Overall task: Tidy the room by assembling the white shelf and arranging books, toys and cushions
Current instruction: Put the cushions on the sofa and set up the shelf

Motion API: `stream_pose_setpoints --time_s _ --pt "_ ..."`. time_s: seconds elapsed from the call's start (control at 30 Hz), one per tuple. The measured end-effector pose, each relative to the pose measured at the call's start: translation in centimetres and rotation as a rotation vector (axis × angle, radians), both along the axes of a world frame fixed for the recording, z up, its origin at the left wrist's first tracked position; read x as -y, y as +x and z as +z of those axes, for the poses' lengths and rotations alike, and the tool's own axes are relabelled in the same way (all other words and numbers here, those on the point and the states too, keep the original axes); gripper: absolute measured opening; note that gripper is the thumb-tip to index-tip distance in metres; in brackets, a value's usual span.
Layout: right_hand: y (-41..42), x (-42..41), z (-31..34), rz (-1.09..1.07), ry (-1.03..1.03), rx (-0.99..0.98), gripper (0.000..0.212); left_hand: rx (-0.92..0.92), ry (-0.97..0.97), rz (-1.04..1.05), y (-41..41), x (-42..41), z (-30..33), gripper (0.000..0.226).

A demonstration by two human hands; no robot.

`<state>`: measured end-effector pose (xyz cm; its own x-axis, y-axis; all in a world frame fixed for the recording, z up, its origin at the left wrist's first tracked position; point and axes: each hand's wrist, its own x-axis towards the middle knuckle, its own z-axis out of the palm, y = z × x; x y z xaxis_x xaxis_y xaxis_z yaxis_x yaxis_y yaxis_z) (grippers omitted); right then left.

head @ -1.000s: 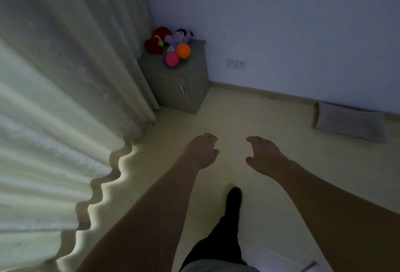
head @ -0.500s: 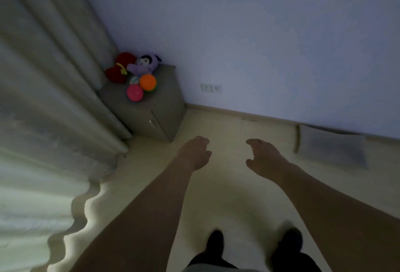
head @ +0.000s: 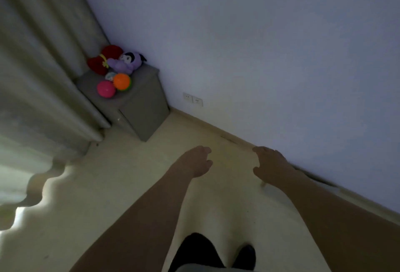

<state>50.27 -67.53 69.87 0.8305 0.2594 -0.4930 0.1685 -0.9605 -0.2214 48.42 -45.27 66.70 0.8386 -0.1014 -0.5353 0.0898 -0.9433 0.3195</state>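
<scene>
Both my arms reach forward over the pale floor. My left hand (head: 195,160) and my right hand (head: 270,163) hold nothing, their fingers loosely curled and apart. Toys sit on a grey cabinet (head: 142,107) in the far corner: a red plush (head: 104,61), a purple plush doll (head: 127,62), an orange ball (head: 121,81) and a pink ball (head: 105,89). The cushion by the wall is mostly hidden behind my right arm; only a pale corner (head: 269,186) shows. No white shelf or books are in view.
A long pale curtain (head: 43,90) hangs along the left, its wavy hem on the floor. A double wall socket (head: 192,99) sits low on the wall, right of the cabinet. My dark shoes (head: 216,252) stand at the bottom edge.
The view has swung and tilted rightward and nearer the wall. The cushion has slipped behind my right arm. Both hands stay empty and held out as before.
</scene>
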Motion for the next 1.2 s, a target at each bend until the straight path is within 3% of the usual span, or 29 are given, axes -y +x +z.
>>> stream_pose_setpoints --time_s 0.23,0.43,0.67,0.9,1.03,1.2 --pt "6.2 4.4 -0.8 0.157 -0.007 -0.008 0.058 -0.185 0.042 0.118 4.0 4.2 -2.9 0.055" --pt "11.1 12.1 -2.0 0.254 -0.085 -0.048 0.052 -0.230 0.027 0.207 6.7 10.8 -3.8 0.059" --pt "17.6 22.3 -3.1 0.531 -0.143 -0.061 0.048 -0.198 -0.003 0.380 10.3 22.2 -4.1 0.060" --pt "24.0 25.5 -7.4 0.767 -0.224 -0.107 0.050 -0.255 -0.102 0.473 12.8 30.1 -7.5 0.066" --pt "26.9 25.2 -15.0 0.883 -0.265 -0.144 0.053 -0.338 -0.149 0.579 14.9 31.5 -14.9 0.070" --pt "30.9 24.8 -33.7 0.998 -0.311 -0.191 0.058 -0.373 -0.121 0.641 18.2 33.8 -33.6 0.069"
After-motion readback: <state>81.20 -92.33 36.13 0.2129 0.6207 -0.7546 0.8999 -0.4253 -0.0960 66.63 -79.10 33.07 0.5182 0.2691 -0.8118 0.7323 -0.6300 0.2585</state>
